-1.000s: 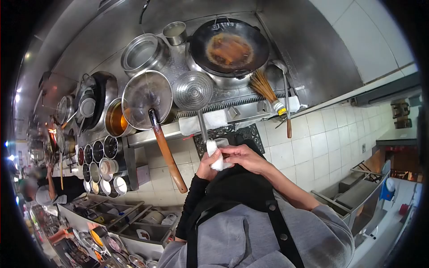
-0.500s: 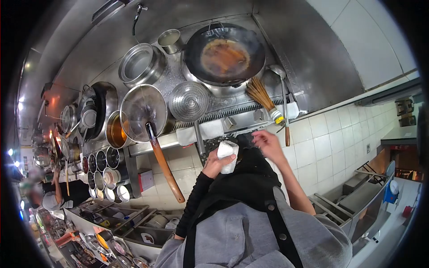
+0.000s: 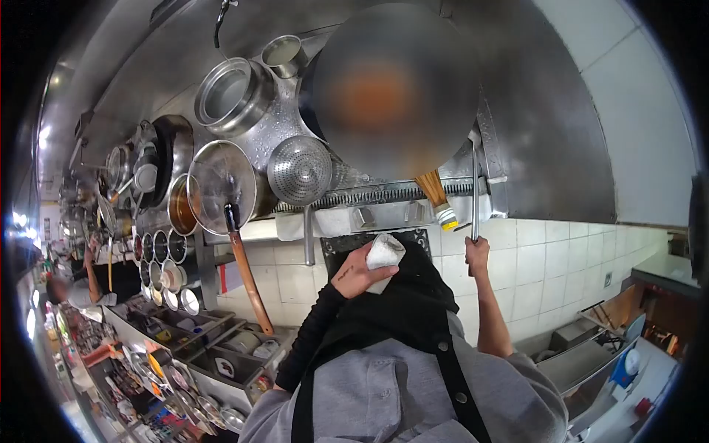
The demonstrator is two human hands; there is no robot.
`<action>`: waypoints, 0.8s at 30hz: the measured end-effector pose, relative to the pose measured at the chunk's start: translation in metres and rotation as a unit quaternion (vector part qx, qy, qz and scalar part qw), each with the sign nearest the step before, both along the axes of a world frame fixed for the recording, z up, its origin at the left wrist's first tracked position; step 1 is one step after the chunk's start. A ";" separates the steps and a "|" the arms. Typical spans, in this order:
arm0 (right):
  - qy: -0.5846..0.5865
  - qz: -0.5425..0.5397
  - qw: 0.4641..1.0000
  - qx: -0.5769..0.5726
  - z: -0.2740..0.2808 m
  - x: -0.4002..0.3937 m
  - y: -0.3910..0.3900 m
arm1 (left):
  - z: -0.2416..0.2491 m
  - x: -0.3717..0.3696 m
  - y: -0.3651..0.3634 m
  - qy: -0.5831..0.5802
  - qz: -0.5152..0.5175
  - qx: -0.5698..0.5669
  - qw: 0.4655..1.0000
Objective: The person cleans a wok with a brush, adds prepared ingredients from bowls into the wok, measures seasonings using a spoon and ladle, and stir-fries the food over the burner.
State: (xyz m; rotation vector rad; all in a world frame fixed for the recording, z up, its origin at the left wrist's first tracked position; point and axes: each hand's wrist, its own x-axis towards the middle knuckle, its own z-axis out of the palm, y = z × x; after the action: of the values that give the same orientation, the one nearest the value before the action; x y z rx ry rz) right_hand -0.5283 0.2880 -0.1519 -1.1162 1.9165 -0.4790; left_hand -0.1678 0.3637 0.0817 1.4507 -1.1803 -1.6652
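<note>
My left hand [image 3: 354,272] is closed around a folded white cloth [image 3: 385,252] in front of my apron. On the right, my right hand [image 3: 477,256] grips the lower end of a long-handled ladle [image 3: 475,184]; its bowl is mostly hidden by a blurred patch. That patch also covers most of the wok [image 3: 309,100], leaving a dark edge and an orange-brown smear. Beside the ladle lies a bamboo wok brush [image 3: 434,193] with a yellow-and-white band. A perforated skimmer [image 3: 299,170] rests to the left of the wok.
A wooden-handled strainer [image 3: 247,277] juts past the counter's front edge. Behind it stand a steel pot [image 3: 244,103] and a small metal cup [image 3: 284,55]. Several seasoning containers [image 3: 166,262] are at left, where another person [image 3: 103,277] stands. White tiles [image 3: 532,258] line the lower wall.
My right hand has gone from loose and free to gripping the ladle's handle, moving right. My left hand keeps the cloth. The camera view has shifted slightly.
</note>
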 end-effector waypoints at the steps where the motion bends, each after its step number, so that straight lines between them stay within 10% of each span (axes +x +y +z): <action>1: -0.028 -0.008 1.000 0.000 0.004 -0.005 0.002 | -0.003 -0.002 0.000 0.017 0.013 0.004 1.000; 9: -0.228 0.021 0.968 -0.100 0.197 0.045 0.008 | 0.007 -0.005 -0.026 -0.011 0.011 -0.064 0.998; 14: -0.128 0.172 0.977 -0.020 0.285 0.056 -0.044 | 0.006 -0.014 -0.033 -0.044 -0.009 -0.104 0.994; 24: 0.172 0.398 0.883 -0.180 0.227 0.103 -0.088 | 0.006 -0.001 -0.019 -0.040 0.070 -0.099 0.992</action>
State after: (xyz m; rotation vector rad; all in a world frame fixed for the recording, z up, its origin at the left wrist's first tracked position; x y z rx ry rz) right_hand -0.4251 0.2001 0.0755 -2.2108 1.4716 -0.1699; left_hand -0.1690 0.3443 0.0875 1.4512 -1.2198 -1.3657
